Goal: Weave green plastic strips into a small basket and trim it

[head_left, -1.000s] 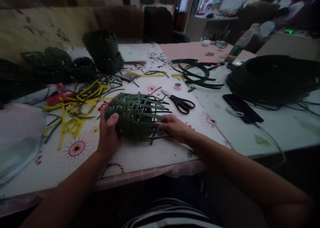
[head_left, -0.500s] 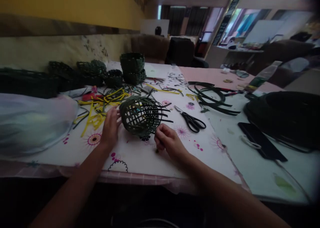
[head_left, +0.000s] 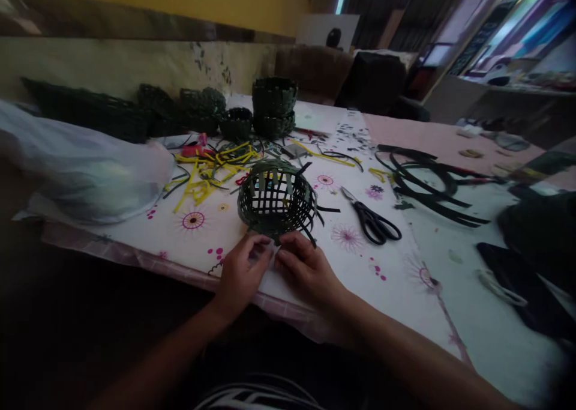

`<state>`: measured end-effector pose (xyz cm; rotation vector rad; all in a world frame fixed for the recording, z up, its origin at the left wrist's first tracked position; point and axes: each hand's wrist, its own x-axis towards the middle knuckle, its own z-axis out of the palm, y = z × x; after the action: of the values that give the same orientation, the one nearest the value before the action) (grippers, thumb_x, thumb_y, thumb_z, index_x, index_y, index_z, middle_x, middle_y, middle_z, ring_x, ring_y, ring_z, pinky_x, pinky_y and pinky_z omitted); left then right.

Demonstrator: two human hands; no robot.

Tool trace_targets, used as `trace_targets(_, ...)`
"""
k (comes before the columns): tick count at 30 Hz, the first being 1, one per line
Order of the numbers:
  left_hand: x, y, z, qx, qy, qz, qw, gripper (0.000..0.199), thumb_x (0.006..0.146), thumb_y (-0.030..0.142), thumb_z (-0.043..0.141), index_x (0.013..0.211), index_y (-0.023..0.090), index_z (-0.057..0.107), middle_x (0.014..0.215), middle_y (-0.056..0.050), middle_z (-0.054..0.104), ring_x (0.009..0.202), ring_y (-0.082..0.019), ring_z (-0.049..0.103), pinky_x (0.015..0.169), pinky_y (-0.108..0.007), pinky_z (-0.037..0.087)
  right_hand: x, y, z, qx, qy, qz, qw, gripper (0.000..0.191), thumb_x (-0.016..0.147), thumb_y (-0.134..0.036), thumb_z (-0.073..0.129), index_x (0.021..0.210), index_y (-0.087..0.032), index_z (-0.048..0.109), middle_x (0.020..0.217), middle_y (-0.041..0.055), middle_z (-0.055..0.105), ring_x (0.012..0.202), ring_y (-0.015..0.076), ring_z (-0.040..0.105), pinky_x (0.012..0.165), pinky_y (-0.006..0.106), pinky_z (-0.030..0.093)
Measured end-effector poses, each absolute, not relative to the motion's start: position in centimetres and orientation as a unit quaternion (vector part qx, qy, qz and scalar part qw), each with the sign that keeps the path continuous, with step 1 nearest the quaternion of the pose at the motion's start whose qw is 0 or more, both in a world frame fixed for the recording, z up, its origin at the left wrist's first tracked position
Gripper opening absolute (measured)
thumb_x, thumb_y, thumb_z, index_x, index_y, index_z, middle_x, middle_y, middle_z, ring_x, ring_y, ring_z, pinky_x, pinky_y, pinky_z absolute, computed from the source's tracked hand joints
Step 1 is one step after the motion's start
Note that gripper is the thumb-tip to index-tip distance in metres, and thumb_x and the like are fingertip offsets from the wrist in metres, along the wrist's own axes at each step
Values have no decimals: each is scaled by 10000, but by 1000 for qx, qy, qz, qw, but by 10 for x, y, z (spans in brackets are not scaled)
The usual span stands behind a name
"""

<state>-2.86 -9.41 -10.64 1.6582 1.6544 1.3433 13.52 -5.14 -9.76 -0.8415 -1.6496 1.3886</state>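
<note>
A dark green woven basket (head_left: 270,218) of flat strips lies on the flowered tablecloth, its open lattice showing and a few loose strip ends poking out to the right. My left hand (head_left: 245,269) is closed, thumb and fingers pinched at the basket's near edge. Close beside it, my right hand (head_left: 308,269) also pinches at that edge, fingers curled. Which strip lies between the fingertips is hidden. Black-handled scissors (head_left: 375,223) rest to the right of the basket, blades partly apart and pointing away to the left.
Yellow strips (head_left: 198,182) lie tangled behind left, near a white plastic bag (head_left: 103,176). Finished-looking green baskets (head_left: 274,101) stand along the wall. Coiled dark strips (head_left: 432,185), a phone (head_left: 522,287) and a large dark object (head_left: 544,236) are on the right.
My left hand has moved from the basket's left side to its near edge, beside my right hand. The basket has been turned, and the camera view has swung left and down.
</note>
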Motion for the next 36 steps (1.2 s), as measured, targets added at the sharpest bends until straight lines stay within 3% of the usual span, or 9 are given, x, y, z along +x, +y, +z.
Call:
trace_targets(6,-39,-64,-100,675,540,488,120,120,937,191,621,1056,192,643,925,-22,749,819,-144,722,762,-238,562,138,-43,-91,-302,-596,607,430,185,922,-356,638,973,-242,502,691,-59,634,470,80,462,466,222,366)
trace_targets(9,-48,-43,-93,778,457,430,-3,263,1004,254,552,1248,202,633,1054,-65,774,904,-169,744,791,-265,570,143,-33,-85,-290,-586,594,468,210,921,-382,637,921,-239,484,676,-65,644,438,66,468,436,207,369)
trace_targets(13,-53,-15,-84,827,422,349,-128,271,1017,324,534,1202,189,678,961,-67,792,771,-176,741,693,-262,545,154,-21,-76,-292,-581,561,512,215,909,-371,639,1017,-226,521,672,-68,652,430,65,496,430,202,378)
trace_targets(18,-65,23,-73,802,476,343,-113,267,1004,363,550,1106,173,709,922,-76,785,748,-183,719,671,-261,497,169,-10,-71,-342,-570,504,551,238,916,-406,619,1024,-197,581,640,-55,635,419,68,466,423,208,352)
trace_targets(22,-89,52,-70,752,543,372,-22,228,947,352,618,1021,164,725,858,-80,766,756,-211,698,711,-290,484,195,9,-61,-426,-598,380,562,249,926,-441,573,964,-198,610,613,-38,614,440,96,462,452,235,367)
trace_targets(24,-98,61,-70,740,550,387,-8,197,940,322,608,970,165,723,834,-71,755,748,-201,687,722,-288,485,218,22,-53,-517,-639,242,516,228,919,-407,564,927,-193,642,660,4,649,549,136,553,561,269,426)
trace_targets(27,-102,64,-71,737,543,403,6,223,954,323,565,988,167,721,818,-50,747,745,-179,681,716,-269,494,260,38,-47,-679,-660,73,313,221,883,-351,584,981,-191,701,923,99,741,820,237,665,696,330,440)
trace_targets(31,-93,57,-64,731,528,432,18,348,1006,376,464,1067,157,728,848,-50,746,792,-174,689,741,-262,511,300,45,-52,-746,-657,65,85,416,873,-410,613,1214,-186,690,1164,163,725,1031,315,674,719,346,448)
trace_targets(36,-74,53,-38,720,521,458,-25,396,1002,424,462,1028,154,751,991,-102,713,948,-208,657,868,-298,479,298,40,-57,-725,-685,71,-25,471,868,-364,611,1307,-197,643,1186,167,723,1084,341,663,726,349,432)
